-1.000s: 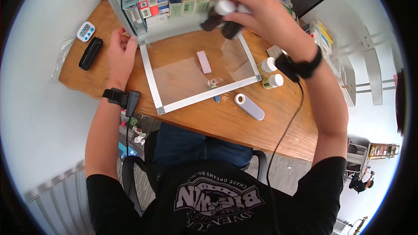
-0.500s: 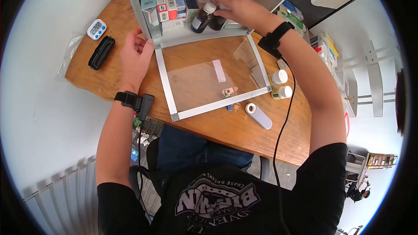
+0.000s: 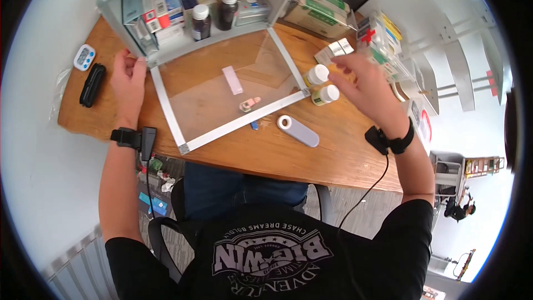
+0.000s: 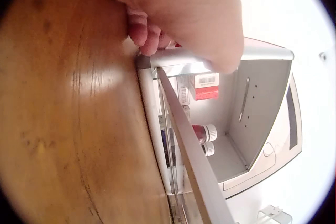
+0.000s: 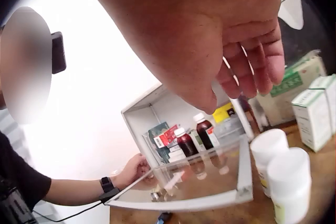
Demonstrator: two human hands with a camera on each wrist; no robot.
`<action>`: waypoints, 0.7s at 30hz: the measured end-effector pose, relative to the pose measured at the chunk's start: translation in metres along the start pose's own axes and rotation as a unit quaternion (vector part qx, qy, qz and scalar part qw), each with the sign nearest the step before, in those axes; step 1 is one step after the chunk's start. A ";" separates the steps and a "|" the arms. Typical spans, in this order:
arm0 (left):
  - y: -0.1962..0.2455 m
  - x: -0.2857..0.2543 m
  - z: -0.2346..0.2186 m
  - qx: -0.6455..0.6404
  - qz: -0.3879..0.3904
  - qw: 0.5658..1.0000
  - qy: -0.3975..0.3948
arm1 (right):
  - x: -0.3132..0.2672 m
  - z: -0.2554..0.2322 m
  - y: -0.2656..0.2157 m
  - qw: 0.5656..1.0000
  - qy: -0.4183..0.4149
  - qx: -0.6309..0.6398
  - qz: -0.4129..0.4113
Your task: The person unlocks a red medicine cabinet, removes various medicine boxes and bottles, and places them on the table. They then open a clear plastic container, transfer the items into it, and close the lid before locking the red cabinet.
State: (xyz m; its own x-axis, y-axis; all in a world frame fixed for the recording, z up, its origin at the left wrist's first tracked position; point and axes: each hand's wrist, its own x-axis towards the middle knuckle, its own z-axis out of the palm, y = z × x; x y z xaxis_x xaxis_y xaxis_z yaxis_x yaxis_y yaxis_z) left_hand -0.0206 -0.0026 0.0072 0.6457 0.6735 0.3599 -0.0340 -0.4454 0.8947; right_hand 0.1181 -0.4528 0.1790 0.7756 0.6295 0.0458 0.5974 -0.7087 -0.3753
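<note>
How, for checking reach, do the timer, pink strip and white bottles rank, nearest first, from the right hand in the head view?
1. White bottles: just left; too close to call between them.
2. Pink strip: inside the white frame.
3. Timer: past the left hand.

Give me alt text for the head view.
A right hand hovers beside two white plastic bottles on a brown wooden table; the left hand is at the corner of a grey box-shaped cabinet. Its clear, white-framed door lies open; two dark, white-capped bottles stand inside with cardboard boxes.
</note>
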 end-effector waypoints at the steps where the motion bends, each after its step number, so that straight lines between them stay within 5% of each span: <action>1: 0.000 0.000 0.000 -0.002 -0.006 1.000 -0.004 | -0.012 0.004 0.008 0.999 -0.028 -0.012 0.030; 8: 0.006 -0.002 -0.001 0.008 -0.001 1.000 -0.014 | -0.023 0.058 0.021 0.998 0.027 -0.050 -0.038; 11: 0.006 -0.002 -0.001 0.006 -0.016 1.000 -0.018 | -0.014 0.060 0.020 0.998 -0.032 -0.050 -0.003; 21: 0.004 0.000 -0.002 0.012 -0.011 1.000 -0.021 | -0.015 0.044 0.024 0.998 -0.015 0.036 -0.041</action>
State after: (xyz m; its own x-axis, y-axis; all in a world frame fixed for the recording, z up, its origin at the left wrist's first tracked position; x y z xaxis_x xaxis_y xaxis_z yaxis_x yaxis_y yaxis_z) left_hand -0.0225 -0.0037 0.0115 0.6778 0.6578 0.3284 -0.0024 -0.4447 0.8957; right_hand 0.1119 -0.4656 0.1289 0.7181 0.6940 0.0522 0.6415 -0.6308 -0.4366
